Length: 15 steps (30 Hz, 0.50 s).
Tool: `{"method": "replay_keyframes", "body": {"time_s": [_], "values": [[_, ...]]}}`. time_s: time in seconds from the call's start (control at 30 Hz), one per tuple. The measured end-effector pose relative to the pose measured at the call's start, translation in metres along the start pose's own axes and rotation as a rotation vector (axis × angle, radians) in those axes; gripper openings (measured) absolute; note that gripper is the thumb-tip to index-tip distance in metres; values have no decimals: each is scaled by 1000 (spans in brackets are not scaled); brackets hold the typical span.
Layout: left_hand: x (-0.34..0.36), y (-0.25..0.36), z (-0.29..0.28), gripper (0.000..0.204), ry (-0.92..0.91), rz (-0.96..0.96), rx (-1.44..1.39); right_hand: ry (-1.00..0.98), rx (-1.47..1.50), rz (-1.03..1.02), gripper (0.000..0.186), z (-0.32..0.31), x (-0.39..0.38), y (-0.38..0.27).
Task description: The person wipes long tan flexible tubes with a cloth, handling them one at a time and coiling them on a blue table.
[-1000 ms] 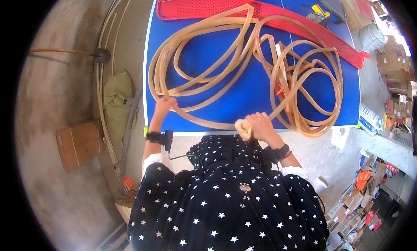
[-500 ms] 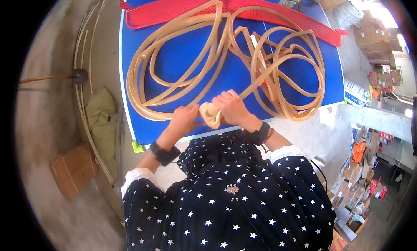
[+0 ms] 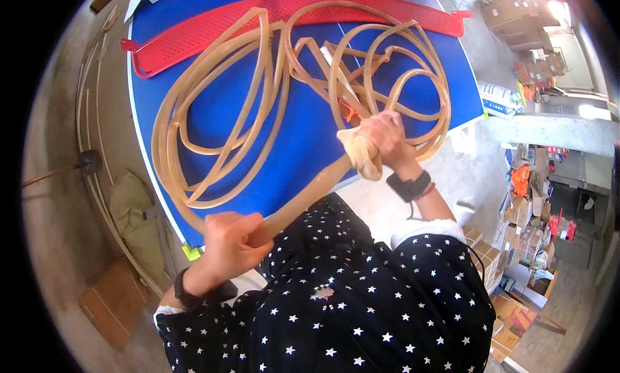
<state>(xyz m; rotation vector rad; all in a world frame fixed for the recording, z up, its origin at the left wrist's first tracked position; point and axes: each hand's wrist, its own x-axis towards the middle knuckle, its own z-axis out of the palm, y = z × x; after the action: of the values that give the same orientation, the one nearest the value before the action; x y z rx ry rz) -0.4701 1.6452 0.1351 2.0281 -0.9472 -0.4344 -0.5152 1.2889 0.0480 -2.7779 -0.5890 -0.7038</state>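
Observation:
A long tan, translucent rubber hose (image 3: 307,195) runs taut between my hands near the front edge of a blue table (image 3: 303,141). My left hand (image 3: 232,241) is closed round it at the lower left. Farther right and higher, my right hand (image 3: 384,135) is closed on a bunched, cream-coloured soft piece, like a cloth (image 3: 361,155), that wraps round the hose. The rest of the hose lies in loose loops on the table, one coil on the left and a tangled one on the right. A small orange-red tie (image 3: 351,113) sits among the right loops.
A long red perforated strip (image 3: 213,34) spans the far part of the table. A green sack (image 3: 132,208) and a cardboard box (image 3: 115,302) are on the floor at left. Several cartons (image 3: 516,21) and a white-blue bag (image 3: 500,100) stand at right.
My hands have moved apart, the left toward the lower left, the right up and rightward with the cloth. A straight stretch of hose now shows between them. The whole view has shifted.

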Motion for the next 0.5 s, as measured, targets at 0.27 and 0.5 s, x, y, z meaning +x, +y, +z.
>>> {"method": "replay_keyframes", "body": {"time_s": [0.27,0.5], "values": [[-63,-95,-20,10,145,-545,-246,-87,-378,58,17,-35,-36,93],[-35,-154,47,30,-196,-487,427,-109,-428,305,16,-46,-48,100]]}}
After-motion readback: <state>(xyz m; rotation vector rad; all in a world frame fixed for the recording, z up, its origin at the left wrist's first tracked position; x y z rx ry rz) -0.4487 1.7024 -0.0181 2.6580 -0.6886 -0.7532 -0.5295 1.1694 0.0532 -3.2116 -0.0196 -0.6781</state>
